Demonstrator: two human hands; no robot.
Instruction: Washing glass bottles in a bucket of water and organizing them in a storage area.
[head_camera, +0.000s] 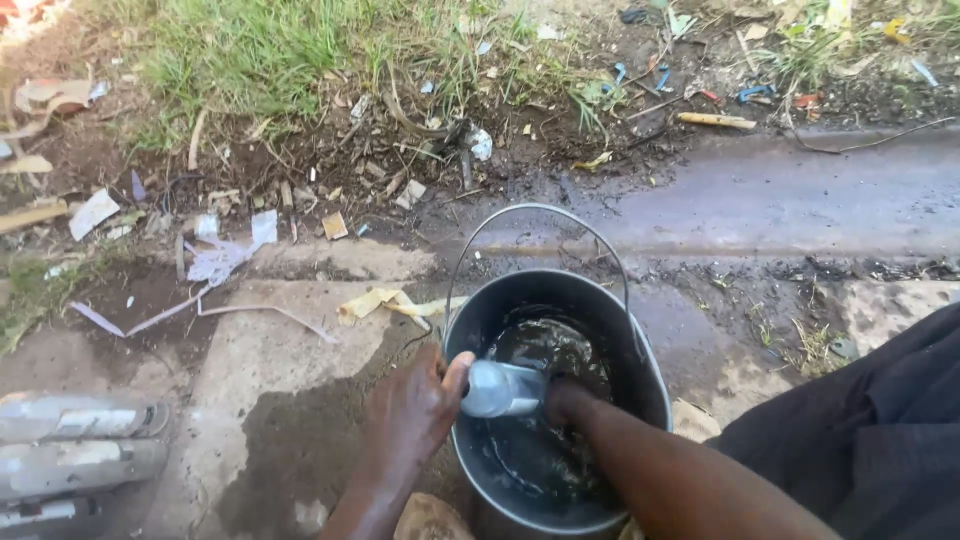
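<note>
Bottle (503, 389) — a small clear plastic one — lies sideways over the dark water inside a metal bucket (640, 340). Left hand (412, 415) grasps its base at the near rim, fingers wrapped around it. Right hand (566, 400) is at the bottle's mouth, sunk in the water — whether its fingers are clenched I cannot tell. Bucket's wire handle (530, 210) stands upright. Three flattened bottles (80, 450) lie on wet concrete (270, 350) at left.
</note>
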